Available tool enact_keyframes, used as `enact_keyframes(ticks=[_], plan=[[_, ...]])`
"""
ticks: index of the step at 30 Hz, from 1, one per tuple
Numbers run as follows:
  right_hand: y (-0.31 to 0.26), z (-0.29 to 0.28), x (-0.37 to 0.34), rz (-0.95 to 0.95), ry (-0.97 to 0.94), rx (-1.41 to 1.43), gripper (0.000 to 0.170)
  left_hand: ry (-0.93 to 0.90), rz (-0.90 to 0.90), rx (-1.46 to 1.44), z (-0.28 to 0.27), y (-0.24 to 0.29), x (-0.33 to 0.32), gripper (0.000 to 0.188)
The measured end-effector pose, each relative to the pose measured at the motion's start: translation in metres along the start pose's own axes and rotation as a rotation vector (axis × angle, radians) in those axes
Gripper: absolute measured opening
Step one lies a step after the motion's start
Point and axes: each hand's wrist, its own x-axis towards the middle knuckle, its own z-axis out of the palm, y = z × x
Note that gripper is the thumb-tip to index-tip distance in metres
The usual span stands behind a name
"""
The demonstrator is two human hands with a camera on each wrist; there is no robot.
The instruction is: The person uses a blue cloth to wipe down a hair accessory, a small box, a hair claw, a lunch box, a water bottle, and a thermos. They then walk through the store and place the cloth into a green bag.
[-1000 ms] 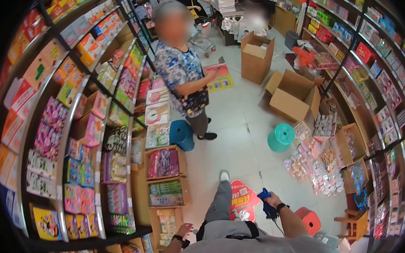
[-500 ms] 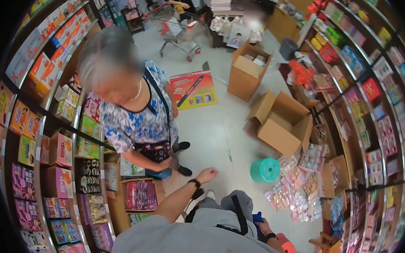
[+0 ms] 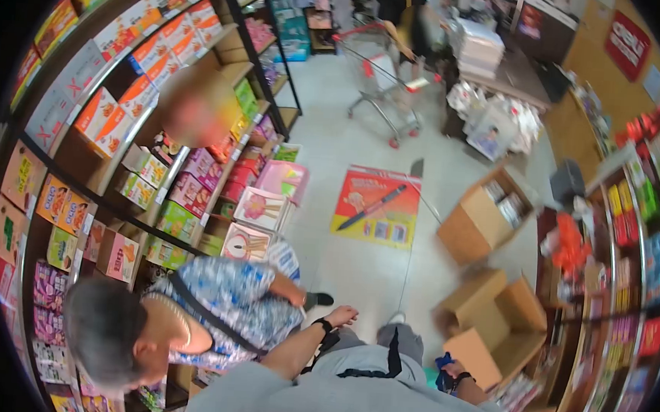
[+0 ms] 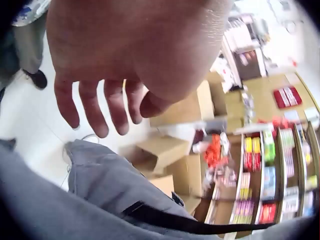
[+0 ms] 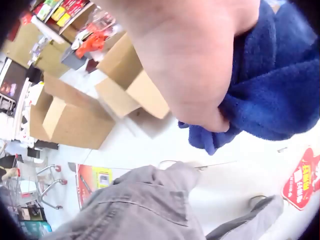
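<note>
My right hand [image 5: 190, 55] grips a bunched dark blue towel [image 5: 280, 82], its folds bulging past the fingers in the right wrist view. In the head view that same hand [image 3: 454, 369] hangs low beside my right leg, near the opened cardboard box [image 3: 489, 321]. Nothing is in my left hand [image 4: 130, 50], whose fingers [image 4: 92, 110] dangle loosely apart over the pale floor. The head view has it in front of my waist, close to the arm of a person in a blue floral top [image 3: 241, 299] on the left.
Packed shelves [image 3: 145, 134] line the left side, and more shelves [image 3: 626, 300] the right. A tall carton [image 3: 488, 216] stands ahead on the right. A red and yellow floor poster [image 3: 375, 207] lies in the aisle, with a shopping cart [image 3: 386, 96] beyond it.
My view has moved forward along the aisle, bringing the cartons and poster nearer. The person in the floral top has passed to my lower left. The towel stays in my right hand.
</note>
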Motion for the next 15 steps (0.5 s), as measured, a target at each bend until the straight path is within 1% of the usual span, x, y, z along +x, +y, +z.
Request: enact_keyframes(ticks=[1,2,3,4,5,7,9,11,12,13,14,15], plan=[[-0.019,-0.034,0.057,-0.167,0.095,0.024,0.021,0.054,0.06,-0.053,-0.017,0.015,0.012,0.033],[-0.074,-0.071,0.079,-0.183,0.053,0.06,0.027,0.136,0.124,-0.113,-0.034,0.029,0.018,0.032],[-0.145,-0.11,0.101,-0.196,0.009,0.092,0.035,0.219,0.186,-0.176,-0.05,0.048,0.023,0.031],[-0.208,-0.146,0.127,-0.283,0.134,-0.031,0.04,0.304,0.206,-0.281,-0.064,0.083,0.014,0.032],[-0.27,-0.174,0.151,-0.376,0.26,-0.144,0.045,0.388,0.25,-0.403,-0.077,0.104,0.011,0.031],[-0.401,-0.211,0.165,-0.58,0.191,-0.085,0.046,0.514,0.291,-0.46,-0.101,0.119,0.021,0.03],[-0.553,-0.229,0.076,-0.582,0.056,0.009,0.04,0.572,0.252,-0.528,-0.129,0.101,0.048,0.026],[-0.635,-0.218,0.119,-0.693,0.153,0.022,0.038,0.426,0.193,-0.639,-0.161,0.033,0.099,0.025],[-0.692,-0.215,0.064,-0.5,-0.052,0.144,0.042,0.531,-0.045,-0.386,-0.172,0.018,0.116,0.021],[-0.717,-0.203,0.102,-0.574,-0.112,0.152,0.042,0.505,-0.111,-0.303,-0.184,0.001,0.13,0.022],[-0.734,-0.188,0.132,-0.772,0.018,-0.014,0.046,0.432,-0.095,-0.15,-0.199,-0.019,0.147,0.024],[-0.749,-0.178,0.151,-0.76,-0.016,-0.04,0.051,0.338,-0.04,0.069,-0.212,-0.029,0.157,0.026]])
